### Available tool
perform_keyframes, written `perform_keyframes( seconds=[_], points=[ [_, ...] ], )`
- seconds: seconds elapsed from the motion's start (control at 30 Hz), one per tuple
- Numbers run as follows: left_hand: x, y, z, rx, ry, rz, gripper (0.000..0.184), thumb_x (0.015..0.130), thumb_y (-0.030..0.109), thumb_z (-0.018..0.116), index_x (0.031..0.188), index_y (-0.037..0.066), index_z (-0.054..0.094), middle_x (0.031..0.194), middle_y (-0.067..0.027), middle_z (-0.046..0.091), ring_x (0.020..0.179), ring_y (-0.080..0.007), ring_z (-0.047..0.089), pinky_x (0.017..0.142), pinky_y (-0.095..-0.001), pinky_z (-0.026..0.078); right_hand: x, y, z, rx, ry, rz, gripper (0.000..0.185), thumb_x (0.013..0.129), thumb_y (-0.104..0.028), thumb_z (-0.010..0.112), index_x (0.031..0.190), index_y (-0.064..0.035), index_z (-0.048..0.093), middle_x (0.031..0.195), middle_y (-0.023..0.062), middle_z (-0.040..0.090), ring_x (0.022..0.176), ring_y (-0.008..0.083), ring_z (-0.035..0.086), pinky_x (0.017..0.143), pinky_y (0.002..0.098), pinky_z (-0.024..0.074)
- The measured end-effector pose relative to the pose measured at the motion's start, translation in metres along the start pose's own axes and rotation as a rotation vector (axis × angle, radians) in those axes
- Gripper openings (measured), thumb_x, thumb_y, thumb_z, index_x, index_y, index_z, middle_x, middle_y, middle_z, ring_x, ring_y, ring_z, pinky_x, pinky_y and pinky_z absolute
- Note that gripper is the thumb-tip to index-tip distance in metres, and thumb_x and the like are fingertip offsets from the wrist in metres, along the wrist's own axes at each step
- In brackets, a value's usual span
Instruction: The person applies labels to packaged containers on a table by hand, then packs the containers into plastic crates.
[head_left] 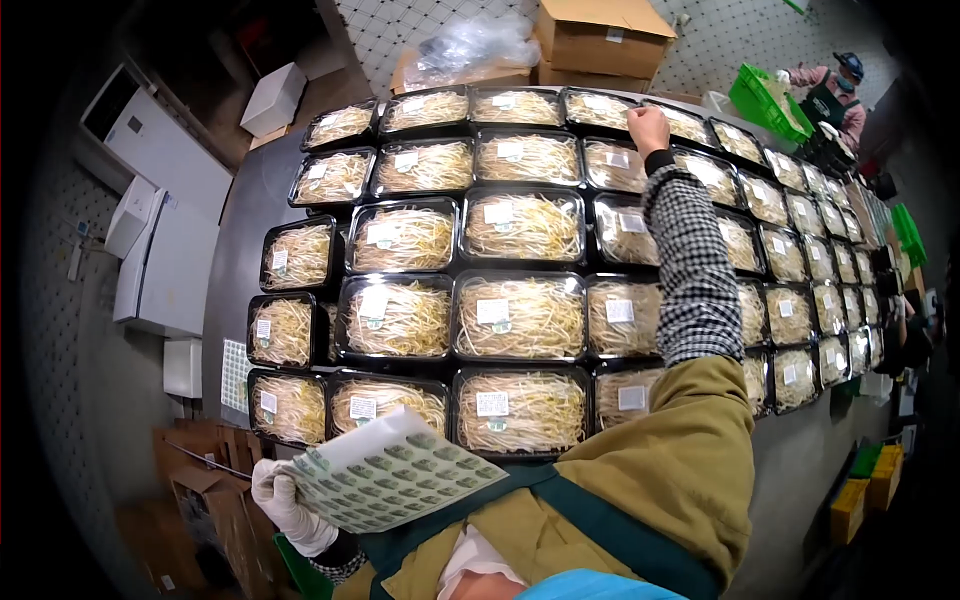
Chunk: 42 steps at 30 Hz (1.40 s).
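Stickering a far-row tray of bean sprouts, it seems.
The left hand (288,508), gloved, grips a sheet of green stickers (395,478) by its edge, over the near trays; the right hand (649,128) reaches to the packed tray (598,108) on the worktop (262,185), fingers bunched closed; whether they pinch a sticker cannot be told. Placing one there calls for a light press on the lid, sleeve clear of nearer trays.

Honestly can't read a word here. The white rectangular paper labels (492,404) on the clear-topped black plastic trays of pale sprouts (522,453) have rows of tiny print, way too small. Same for the translucent sheet of green printed stickers (400,475): marks yes, legible text no.
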<state>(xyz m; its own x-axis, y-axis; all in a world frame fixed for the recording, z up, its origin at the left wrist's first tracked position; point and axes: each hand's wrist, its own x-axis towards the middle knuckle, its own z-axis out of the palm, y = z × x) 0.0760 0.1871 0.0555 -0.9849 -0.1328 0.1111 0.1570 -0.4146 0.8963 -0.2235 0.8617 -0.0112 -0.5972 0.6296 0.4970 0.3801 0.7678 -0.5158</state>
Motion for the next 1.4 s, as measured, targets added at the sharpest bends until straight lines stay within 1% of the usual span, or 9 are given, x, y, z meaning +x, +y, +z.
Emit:
perform_keyframes(
  seconds=[0.07, 0.13, 0.23, 0.5, 0.63, 0.73, 0.87, 1.1, 1.4],
  points=[
    [0.006, -0.007, -0.003, 0.008, -0.029, 0.007, 0.018, 0.083, 0.013, 0.068, 0.088, -0.001, 0.057, 0.083, -0.0075, 0.065, 0.072, -0.0131, 0.061, 0.067, -0.0261, 0.051, -0.026, -0.002, -0.034, 0.223, -0.207, 0.184, 0.02, 0.072, -0.022, 0.069, 0.072, -0.0017, 0.069, 0.064, 0.0055, 0.063, 0.062, 0.015, 0.058, 0.059, 0.031, 0.0437],
    [0.009, -0.015, 0.01, 0.005, -0.016, -0.046, 0.016, 0.085, 0.012, 0.066, 0.089, -0.001, 0.058, 0.082, -0.0057, 0.063, 0.071, -0.0116, 0.059, 0.067, -0.0245, 0.048, -0.06, 0.011, -0.048, 0.386, -0.373, 0.135, 0.029, 0.07, -0.028, 0.069, 0.069, 0.0002, 0.068, 0.065, 0.0157, 0.064, 0.065, 0.027, 0.064, 0.063, 0.0354, 0.0474],
    [0.01, -0.026, 0.026, 0.124, -0.036, -0.07, 0.016, 0.084, 0.009, 0.067, 0.092, -0.002, 0.059, 0.081, -0.0032, 0.061, 0.071, -0.0105, 0.056, 0.067, -0.0222, 0.046, -0.095, 0.003, -0.059, 0.178, -0.342, 0.114, 0.022, 0.073, -0.023, 0.068, 0.071, -0.0006, 0.069, 0.057, 0.0052, 0.059, 0.057, 0.0114, 0.054, 0.056, 0.0303, 0.0426],
    [-0.01, -0.021, 0.084, 0.213, -0.064, -0.225, 0.013, 0.084, 0.001, 0.059, 0.097, -0.002, 0.061, 0.089, -0.0039, 0.063, 0.078, -0.0089, 0.056, 0.073, -0.0209, 0.044, -0.101, 0.028, -0.041, -0.129, 0.059, -0.345, 0.016, 0.08, -0.015, 0.054, 0.092, -0.004, 0.053, 0.093, 0.0182, 0.059, 0.088, 0.036, 0.058, 0.076, 0.0466, 0.0472],
    [-0.014, -0.03, 0.088, 0.348, -0.163, -0.215, 0.016, 0.085, 0.001, 0.06, 0.1, -0.003, 0.061, 0.088, -0.003, 0.063, 0.079, -0.0075, 0.056, 0.072, -0.0203, 0.045, -0.167, -0.096, -0.149, 0.652, -0.564, -0.231, 0.02, 0.087, -0.018, 0.062, 0.098, -0.0009, 0.062, 0.091, 0.0046, 0.065, 0.083, 0.0102, 0.059, 0.076, 0.0245, 0.047],
    [-0.015, -0.044, 0.085, 0.452, -0.334, -0.007, 0.015, 0.085, 0.004, 0.064, 0.098, -0.001, 0.064, 0.083, -0.001, 0.063, 0.073, -0.0056, 0.055, 0.066, -0.0198, 0.045, -0.249, -0.173, -0.235, 0.788, -1.042, -0.633, 0.024, 0.083, -0.019, 0.066, 0.103, -0.0051, 0.064, 0.096, 0.006, 0.064, 0.09, 0.0154, 0.06, 0.081, 0.0281, 0.049],
    [-0.022, -0.033, 0.094, 0.51, -0.441, 0.098, 0.013, 0.084, 0.007, 0.066, 0.094, -0.001, 0.066, 0.075, -0.0015, 0.061, 0.068, -0.0065, 0.054, 0.061, -0.0219, 0.045, -0.332, -0.218, -0.287, 0.476, -0.782, -1.062, 0.042, 0.075, -0.025, 0.072, 0.109, -0.005, 0.059, 0.098, 0.0101, 0.061, 0.091, 0.0242, 0.059, 0.078, 0.0349, 0.0486],
    [-0.027, -0.025, 0.089, 0.519, -0.645, 0.33, 0.009, 0.084, 0.008, 0.065, 0.084, -0.001, 0.065, 0.067, -0.0035, 0.061, 0.06, -0.0098, 0.055, 0.057, -0.0238, 0.044, -0.391, -0.212, -0.317, 0.337, -0.437, -1.064, 0.031, 0.071, -0.009, 0.072, 0.1, -0.0081, 0.062, 0.083, 0.0032, 0.056, 0.076, 0.02, 0.054, 0.07, 0.033, 0.0439],
    [-0.024, -0.046, 0.085, 0.314, -0.758, -0.207, 0.013, 0.089, 0.013, 0.062, 0.082, 0.001, 0.063, 0.068, 0.0034, 0.059, 0.061, -0.002, 0.051, 0.054, -0.0185, 0.041, -0.419, -0.196, -0.322, 0.188, -0.239, -1.212, 0.027, 0.067, -0.005, 0.063, 0.095, -0.005, 0.063, 0.081, 0.0021, 0.054, 0.075, 0.0178, 0.055, 0.073, 0.0327, 0.0475]
  ],
)
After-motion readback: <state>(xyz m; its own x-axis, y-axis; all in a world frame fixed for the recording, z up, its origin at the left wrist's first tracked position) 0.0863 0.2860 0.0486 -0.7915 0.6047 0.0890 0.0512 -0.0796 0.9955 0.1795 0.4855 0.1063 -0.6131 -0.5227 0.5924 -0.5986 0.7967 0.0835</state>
